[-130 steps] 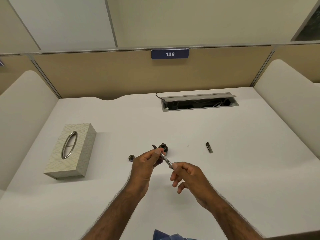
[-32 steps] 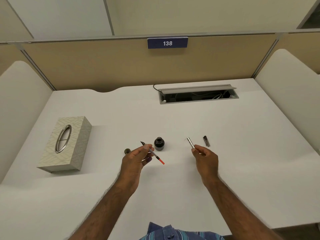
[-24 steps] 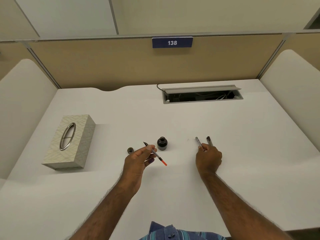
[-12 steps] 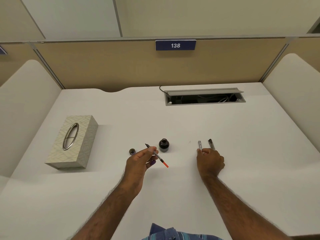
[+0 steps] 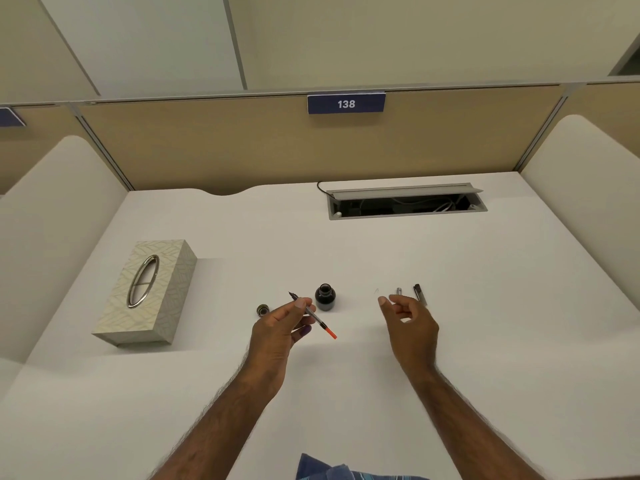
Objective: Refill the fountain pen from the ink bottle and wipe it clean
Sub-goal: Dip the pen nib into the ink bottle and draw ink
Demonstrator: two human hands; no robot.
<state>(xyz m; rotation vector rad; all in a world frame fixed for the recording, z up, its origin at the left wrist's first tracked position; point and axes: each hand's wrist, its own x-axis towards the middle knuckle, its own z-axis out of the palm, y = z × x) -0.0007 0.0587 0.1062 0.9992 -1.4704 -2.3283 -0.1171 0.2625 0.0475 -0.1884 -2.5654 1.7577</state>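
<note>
My left hand (image 5: pixel 278 329) pinches the pen's front section (image 5: pixel 313 315), its black nip pointing up-left and its orange-tipped converter pointing down-right. The open ink bottle (image 5: pixel 325 297) stands just right of it, a little apart. The bottle's cap (image 5: pixel 263 310) lies left of my left hand. My right hand (image 5: pixel 410 323) hovers with fingers loosely curled and nothing in it. Just beyond it the silver pen barrel (image 5: pixel 399 291) lies on the desk, and the dark pen cap (image 5: pixel 419 294) lies beside it to the right.
A patterned tissue box (image 5: pixel 149 291) with an oval metal opening sits at the left. An open cable tray (image 5: pixel 405 202) is set into the white desk (image 5: pixel 346 258) at the back. Padded dividers rise on both sides, and a tan panel with sign 138 stands behind.
My right hand carried the silver barrel to the right, laid it beside the dark cap, let go and drew back. My left hand has kept the pen section near the bottle.
</note>
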